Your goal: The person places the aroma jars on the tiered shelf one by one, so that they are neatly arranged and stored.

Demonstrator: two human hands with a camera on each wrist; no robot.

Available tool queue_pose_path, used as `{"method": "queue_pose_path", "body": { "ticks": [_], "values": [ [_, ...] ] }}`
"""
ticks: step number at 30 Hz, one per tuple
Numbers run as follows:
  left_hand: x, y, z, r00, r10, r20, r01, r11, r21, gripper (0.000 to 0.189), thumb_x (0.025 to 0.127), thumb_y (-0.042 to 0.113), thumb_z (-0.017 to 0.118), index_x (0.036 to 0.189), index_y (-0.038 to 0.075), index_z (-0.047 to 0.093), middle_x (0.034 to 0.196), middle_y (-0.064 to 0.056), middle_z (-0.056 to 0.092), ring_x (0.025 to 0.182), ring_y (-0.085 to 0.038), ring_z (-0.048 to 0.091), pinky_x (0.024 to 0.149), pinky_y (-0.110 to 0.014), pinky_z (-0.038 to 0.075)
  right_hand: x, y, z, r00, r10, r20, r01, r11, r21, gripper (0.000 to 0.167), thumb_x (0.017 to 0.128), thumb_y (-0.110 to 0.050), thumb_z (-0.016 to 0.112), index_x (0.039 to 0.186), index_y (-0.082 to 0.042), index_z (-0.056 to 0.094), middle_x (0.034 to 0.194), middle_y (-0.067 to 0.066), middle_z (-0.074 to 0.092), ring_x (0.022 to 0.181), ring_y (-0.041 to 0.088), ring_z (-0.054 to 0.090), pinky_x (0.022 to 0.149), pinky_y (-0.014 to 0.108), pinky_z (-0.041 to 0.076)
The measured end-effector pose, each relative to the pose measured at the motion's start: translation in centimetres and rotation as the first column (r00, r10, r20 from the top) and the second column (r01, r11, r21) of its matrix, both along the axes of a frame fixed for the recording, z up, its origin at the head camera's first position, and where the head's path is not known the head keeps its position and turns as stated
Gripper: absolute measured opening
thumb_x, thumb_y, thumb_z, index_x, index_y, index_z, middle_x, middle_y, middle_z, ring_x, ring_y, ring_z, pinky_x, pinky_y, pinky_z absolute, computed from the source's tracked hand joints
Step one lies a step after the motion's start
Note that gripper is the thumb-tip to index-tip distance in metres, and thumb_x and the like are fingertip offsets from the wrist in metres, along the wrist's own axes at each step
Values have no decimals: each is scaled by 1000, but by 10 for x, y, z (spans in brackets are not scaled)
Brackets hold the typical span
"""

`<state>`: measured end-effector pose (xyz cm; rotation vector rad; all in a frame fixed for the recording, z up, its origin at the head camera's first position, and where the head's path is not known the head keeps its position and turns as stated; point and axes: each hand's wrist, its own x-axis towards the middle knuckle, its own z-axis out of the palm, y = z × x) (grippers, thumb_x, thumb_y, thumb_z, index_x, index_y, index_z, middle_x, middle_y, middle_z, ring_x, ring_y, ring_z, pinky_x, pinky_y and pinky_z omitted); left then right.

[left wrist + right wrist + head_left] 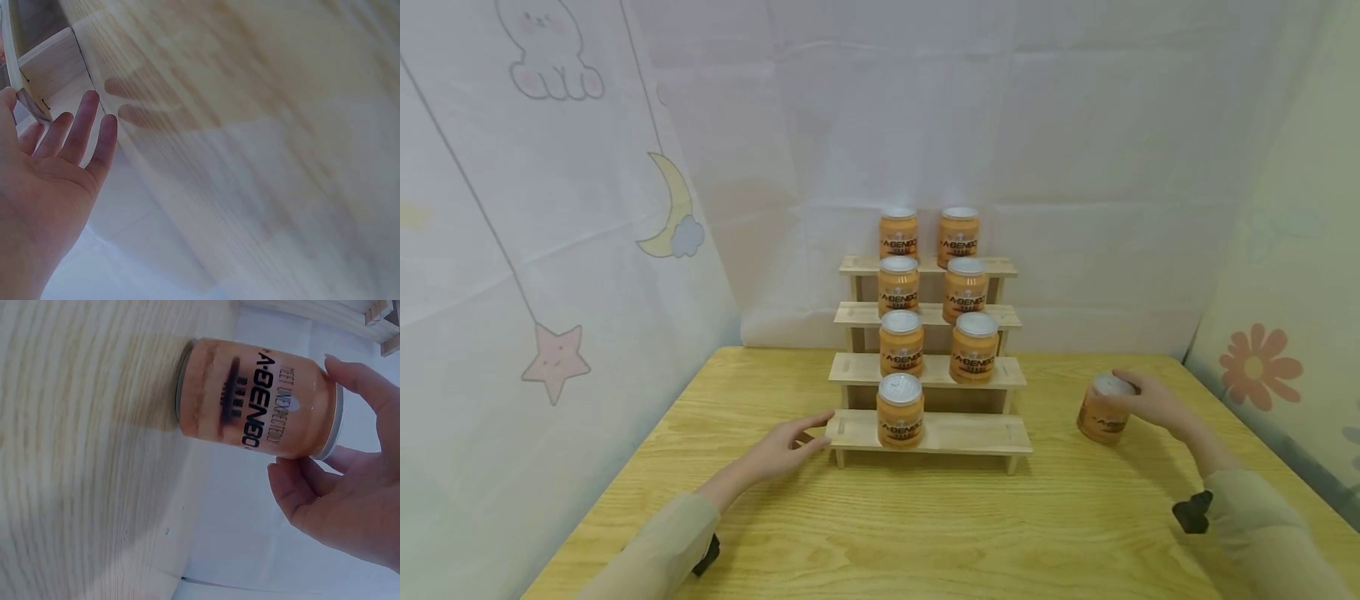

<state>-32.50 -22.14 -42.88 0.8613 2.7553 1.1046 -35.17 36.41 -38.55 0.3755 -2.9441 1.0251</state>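
Observation:
On the right side of the table, my right hand (1150, 402) grips an orange can (1101, 421) with a silver lid by its upper part. The right wrist view shows the thumb and fingers on either side of the can (262, 400) near its lid; its base is at or very close to the tabletop. My left hand (778, 450) is at the left end of the wooden tiered rack's (970, 432) lowest board. Its thumb touches the board's end in the left wrist view, and the other fingers (78, 134) extend loosely, gripping nothing.
Matching cans stand upright on the rack: two on each of the upper three tiers, and one can (900, 417) left of centre on the lowest. The wooden table (910, 533) reaches back to a pale cloth wall (1075, 275); patterned cloth flanks both sides.

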Motion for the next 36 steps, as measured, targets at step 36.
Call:
{"method": "queue_pose_path", "body": {
  "ticks": [36],
  "values": [
    [-2, -1, -3, 1000, 9, 1, -9, 1000, -16, 54, 98, 39, 47, 146, 15, 36, 146, -10, 42, 104, -24, 62, 86, -42, 53, 17, -7, -16, 998, -42, 50, 47, 992, -114, 73, 89, -39, 63, 135, 7, 30, 124, 28, 44, 107, 38, 53, 80, 47, 52]
  ]
}}
